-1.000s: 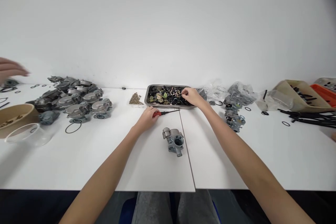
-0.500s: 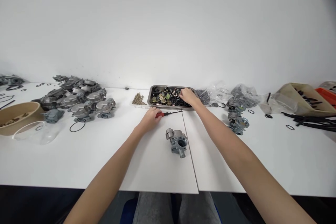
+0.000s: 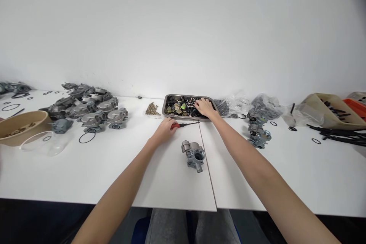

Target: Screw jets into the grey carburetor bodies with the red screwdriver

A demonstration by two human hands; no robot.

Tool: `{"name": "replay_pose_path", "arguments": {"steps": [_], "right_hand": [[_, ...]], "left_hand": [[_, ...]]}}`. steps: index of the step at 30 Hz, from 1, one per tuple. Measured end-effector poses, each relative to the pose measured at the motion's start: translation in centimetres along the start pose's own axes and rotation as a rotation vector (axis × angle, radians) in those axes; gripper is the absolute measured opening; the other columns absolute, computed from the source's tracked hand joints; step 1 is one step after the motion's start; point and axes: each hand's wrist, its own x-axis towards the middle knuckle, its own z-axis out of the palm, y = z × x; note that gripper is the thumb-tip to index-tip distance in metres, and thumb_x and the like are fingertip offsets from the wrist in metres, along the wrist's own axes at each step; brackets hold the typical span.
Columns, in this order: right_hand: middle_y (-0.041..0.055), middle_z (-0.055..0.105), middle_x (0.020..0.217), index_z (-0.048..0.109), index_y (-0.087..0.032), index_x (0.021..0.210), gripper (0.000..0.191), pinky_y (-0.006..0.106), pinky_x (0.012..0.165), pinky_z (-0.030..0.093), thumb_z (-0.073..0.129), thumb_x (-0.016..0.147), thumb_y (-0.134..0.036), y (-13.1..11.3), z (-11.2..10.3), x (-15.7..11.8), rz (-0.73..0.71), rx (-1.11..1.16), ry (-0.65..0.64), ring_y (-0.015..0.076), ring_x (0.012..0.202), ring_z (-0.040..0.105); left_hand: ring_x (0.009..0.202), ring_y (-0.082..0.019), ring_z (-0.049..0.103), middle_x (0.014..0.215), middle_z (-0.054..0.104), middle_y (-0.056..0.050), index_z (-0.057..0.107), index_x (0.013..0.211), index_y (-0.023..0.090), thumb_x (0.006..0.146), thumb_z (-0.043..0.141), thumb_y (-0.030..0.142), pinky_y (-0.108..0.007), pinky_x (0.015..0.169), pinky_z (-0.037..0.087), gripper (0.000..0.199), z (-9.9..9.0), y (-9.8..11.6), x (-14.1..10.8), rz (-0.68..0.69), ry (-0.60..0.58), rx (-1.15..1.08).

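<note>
My left hand (image 3: 165,130) rests on the white table with its fingers wrapped round the red handle of a screwdriver (image 3: 175,126), whose dark shaft points right. My right hand (image 3: 204,107) reaches into a metal tray (image 3: 164,109) of small black and brass-coloured parts. Its fingers are bent down together among the pieces, and what lies between the fingertips is hidden. Between my forearms, a grey metal carburetor body (image 3: 194,155) lies by the table seam, its round bore facing me.
Left stands a pile of carburetor bodies (image 3: 90,118) beside a tan bowl (image 3: 42,119). Small brass parts (image 3: 152,109) lie left of the tray. To the right are plastic bags of parts (image 3: 265,105), assembled carburetors (image 3: 259,137), a beige bin (image 3: 317,112) and black tubes (image 3: 340,133).
The view has shifted slightly. My right hand stays in the tray, with its fingers a little lower and more spread over the parts. My left hand keeps hold of the screwdriver.
</note>
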Motion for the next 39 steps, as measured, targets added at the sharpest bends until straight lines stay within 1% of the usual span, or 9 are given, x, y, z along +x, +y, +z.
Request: {"name": "replay_pose_path", "arguments": {"steps": [6,12,15,18,22,25,27,31,39], "right_hand": [[0.0162,0.064,0.110,0.070,-0.015,0.098,0.029,0.041,0.090,0.043,0.044,0.097,-0.027,0.6,-1.9,0.0,-0.024,0.048,0.085,0.0275,0.103,0.056],[0.0177,0.068,0.099,0.068,-0.014,0.095,0.029,0.044,0.089,0.036,0.041,0.096,-0.023,0.3,-5.9,-0.5,-0.167,0.045,0.188,0.0317,0.100,0.052],[0.0157,0.069,0.098,0.066,-0.014,0.099,0.029,0.042,0.090,0.034,0.038,0.098,-0.024,-1.0,-7.8,-1.7,-0.283,0.059,0.233,0.0289,0.096,0.053],[0.0120,0.069,0.101,0.064,-0.015,0.102,0.028,0.037,0.090,0.034,0.038,0.100,-0.026,-3.2,-8.6,-3.7,-0.450,0.072,0.226,0.0245,0.096,0.054],[0.0112,0.068,0.095,0.065,-0.014,0.100,0.031,0.035,0.084,0.033,0.036,0.102,-0.027,-6.2,-8.3,-6.4,-0.708,-0.004,0.263,0.0230,0.092,0.053],[0.0112,0.067,0.092,0.065,-0.014,0.098,0.033,0.034,0.082,0.030,0.033,0.102,-0.025,-7.5,-7.6,-7.7,-0.835,-0.091,0.319,0.0225,0.089,0.051],[0.0113,0.067,0.091,0.065,-0.013,0.097,0.034,0.034,0.082,0.029,0.033,0.102,-0.024,-7.6,-7.2,-8.2,-0.848,-0.118,0.344,0.0226,0.089,0.051],[0.0103,0.067,0.087,0.065,-0.014,0.094,0.033,0.035,0.080,0.029,0.034,0.102,-0.024,-7.0,-6.8,-8.6,-0.826,-0.147,0.357,0.0231,0.087,0.049],[0.0115,0.066,0.083,0.066,-0.014,0.087,0.035,0.037,0.080,0.030,0.035,0.100,-0.021,-7.6,-5.4,-9.2,-0.781,-0.096,0.343,0.0237,0.084,0.048]], "left_hand": [[0.106,-0.025,0.053,0.106,0.059,-0.012,0.063,0.106,0.016,0.087,0.045,0.025,-0.043,0.097,0.046,0.028,0.3,-0.4,0.1,0.011,-0.006,0.014],[0.111,-0.026,0.051,0.112,0.060,-0.013,0.060,0.115,0.016,0.087,0.047,0.025,-0.045,0.101,0.043,0.032,0.4,0.1,0.1,0.049,0.120,0.049],[0.099,-0.020,0.056,0.102,0.063,-0.010,0.064,0.104,0.016,0.088,0.048,0.025,-0.038,0.093,0.048,0.025,-0.4,1.1,0.1,-0.014,0.248,-0.144],[0.073,-0.013,0.058,0.086,0.064,-0.006,0.062,0.105,0.015,0.087,0.054,0.035,-0.028,0.068,0.051,0.029,-1.4,1.9,0.3,-0.183,0.330,-0.577],[0.055,-0.013,0.060,0.081,0.063,-0.006,0.057,0.111,0.014,0.082,0.061,0.053,-0.027,0.048,0.050,0.048,-2.3,2.5,0.4,-0.326,0.222,-1.040],[0.054,-0.016,0.062,0.073,0.065,-0.009,0.060,0.100,0.010,0.078,0.065,0.057,-0.029,0.048,0.052,0.053,-2.4,2.8,0.2,-0.344,0.069,-1.168],[0.054,-0.016,0.062,0.070,0.066,-0.010,0.063,0.094,0.008,0.072,0.074,0.052,-0.028,0.048,0.051,0.051,-2.3,2.9,0.2,-0.314,0.044,-1.209],[0.056,-0.016,0.064,0.071,0.069,-0.011,0.064,0.091,0.005,0.062,0.086,0.036,-0.028,0.050,0.054,0.048,-1.9,3.0,0.1,-0.328,0.148,-1.256],[0.066,-0.019,0.071,0.075,0.071,-0.012,0.059,0.093,0.005,0.070,0.080,0.022,-0.039,0.075,0.062,0.035,-1.2,3.2,0.2,-0.431,0.358,-1.279]]}}
